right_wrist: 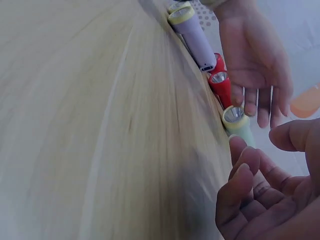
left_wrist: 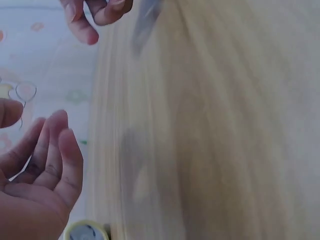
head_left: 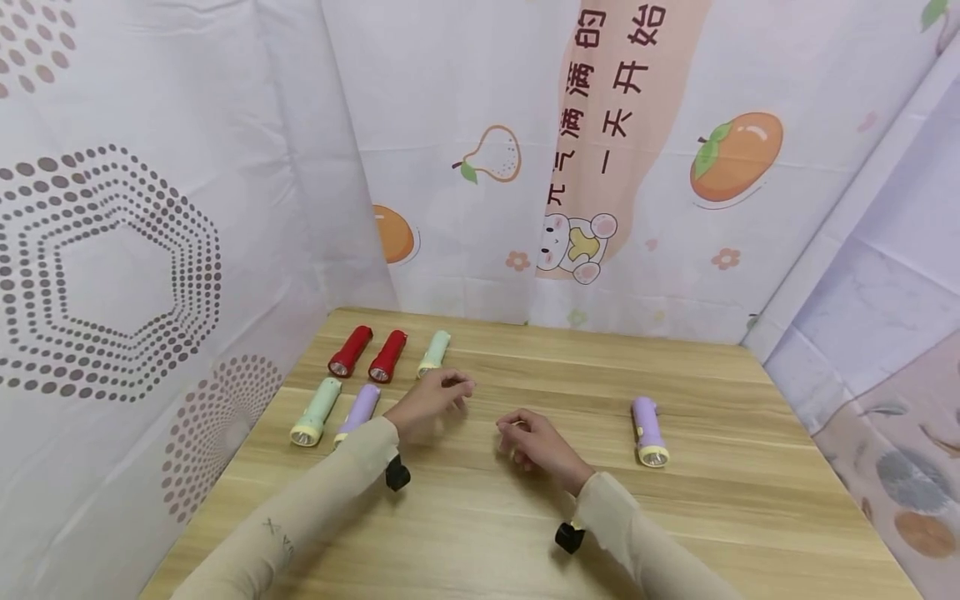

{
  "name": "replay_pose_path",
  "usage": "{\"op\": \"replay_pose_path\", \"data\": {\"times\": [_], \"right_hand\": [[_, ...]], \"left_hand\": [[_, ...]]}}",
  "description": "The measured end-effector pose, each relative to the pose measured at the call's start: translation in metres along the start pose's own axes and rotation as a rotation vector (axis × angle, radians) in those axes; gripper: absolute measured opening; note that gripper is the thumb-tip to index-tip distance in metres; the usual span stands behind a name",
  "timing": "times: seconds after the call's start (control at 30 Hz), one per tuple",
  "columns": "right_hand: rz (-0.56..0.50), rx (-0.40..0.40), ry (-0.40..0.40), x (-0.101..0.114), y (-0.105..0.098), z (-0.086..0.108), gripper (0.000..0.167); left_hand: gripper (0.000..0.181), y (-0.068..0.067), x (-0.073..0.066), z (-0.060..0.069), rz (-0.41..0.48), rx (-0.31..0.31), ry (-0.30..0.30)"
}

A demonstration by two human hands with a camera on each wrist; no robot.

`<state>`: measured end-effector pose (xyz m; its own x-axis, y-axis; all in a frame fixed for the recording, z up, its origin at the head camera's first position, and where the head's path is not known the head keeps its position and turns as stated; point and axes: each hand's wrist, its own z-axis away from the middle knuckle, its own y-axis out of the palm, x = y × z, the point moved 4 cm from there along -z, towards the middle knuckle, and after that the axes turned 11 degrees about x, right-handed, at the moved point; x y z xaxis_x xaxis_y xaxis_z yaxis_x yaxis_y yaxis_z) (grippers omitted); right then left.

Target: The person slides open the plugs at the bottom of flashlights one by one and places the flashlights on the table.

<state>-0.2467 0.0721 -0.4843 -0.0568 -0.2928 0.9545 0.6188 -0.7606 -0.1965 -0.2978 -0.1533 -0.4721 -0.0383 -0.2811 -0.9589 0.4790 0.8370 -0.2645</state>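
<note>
We count two hands and six flashlights on the wooden table (head_left: pixel 480 525): two red, two mint green and two purple. The left hand (head_left: pixel 435 396) has its fingers loosely bent, with the thumb apart from them, and it holds nothing. The right hand (head_left: pixel 542 446) is likewise half-curled and without anything in its hold, its fingers a short way across from the left fingertips.

Five of the six flashlights lie about the left fingers. Nearest is one mint flashlight (head_left: pixel 437 348), just beyond the left knuckles, its lens end partly covered by the hand as we see it from the head. Farther out to the left of those fingers, side by side, are the first red flashlight (head_left: pixel 350 352) and the second red flashlight (head_left: pixel 387 357). Nearer to us, left of the same fingers, we find one purple flashlight (head_left: pixel 363 406), partly behind the sleeve (head_left: pixel 322 483), and past it the other mint flashlight (head_left: pixel 318 407). The sixth, the other purple flashlight (head_left: pixel 647 423), lies alone, well to the right of the right fingers.

We see two black blocks, one at the left wrist (head_left: pixel 397 473) and one at the right. Beyond all the fingers hangs a printed cloth (head_left: pixel 465 271) bearing one pear outline (head_left: pixel 495 154).
</note>
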Motion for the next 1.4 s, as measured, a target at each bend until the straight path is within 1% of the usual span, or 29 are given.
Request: {"op": "replay_pose_path", "data": {"times": [0.13, 0.27, 0.33, 0.4, 0.53, 0.7, 0.9, 1.0, 1.17, 1.3, 1.4], "right_hand": [[0.009, -0.008, 0.001, 0.004, 0.007, -0.009, 0.040], [0.008, -0.004, -0.005, 0.008, 0.013, -0.016, 0.042], [0.005, -0.007, -0.007, 0.009, 0.013, -0.019, 0.042], [-0.004, -0.009, -0.001, 0.008, 0.014, -0.021, 0.041], [-0.002, -0.014, 0.007, 0.009, 0.013, -0.027, 0.037], [0.008, -0.023, 0.005, 0.013, 0.018, -0.036, 0.033], [-0.001, -0.031, 0.001, 0.019, 0.024, -0.045, 0.034], [-0.005, -0.031, 0.001, 0.021, 0.028, -0.050, 0.034], [0.006, -0.037, -0.002, 0.023, 0.034, -0.059, 0.032], [0.013, -0.045, -0.011, 0.025, 0.038, -0.065, 0.033], [0.022, -0.061, -0.009, 0.027, 0.039, -0.069, 0.033]], "left_hand": [[0.041, -0.013, -0.001, -0.005, 0.028, -0.017, 0.008], [0.040, -0.025, 0.000, -0.009, 0.021, -0.051, 0.004], [0.039, -0.029, 0.000, -0.012, 0.010, -0.067, 0.000], [0.041, -0.032, 0.000, -0.015, 0.009, -0.069, 0.005], [0.039, -0.039, -0.002, -0.017, 0.019, -0.096, 0.033], [0.039, -0.055, -0.003, -0.016, 0.047, -0.184, 0.039], [0.033, -0.074, -0.003, -0.019, 0.033, -0.271, 0.064], [0.029, -0.080, 0.000, -0.021, 0.025, -0.309, 0.046], [0.026, -0.085, 0.007, -0.024, 0.009, -0.346, 0.006], [0.024, -0.090, 0.012, -0.028, -0.029, -0.385, -0.008], [0.024, -0.095, 0.015, -0.030, -0.055, -0.395, -0.022]]}}
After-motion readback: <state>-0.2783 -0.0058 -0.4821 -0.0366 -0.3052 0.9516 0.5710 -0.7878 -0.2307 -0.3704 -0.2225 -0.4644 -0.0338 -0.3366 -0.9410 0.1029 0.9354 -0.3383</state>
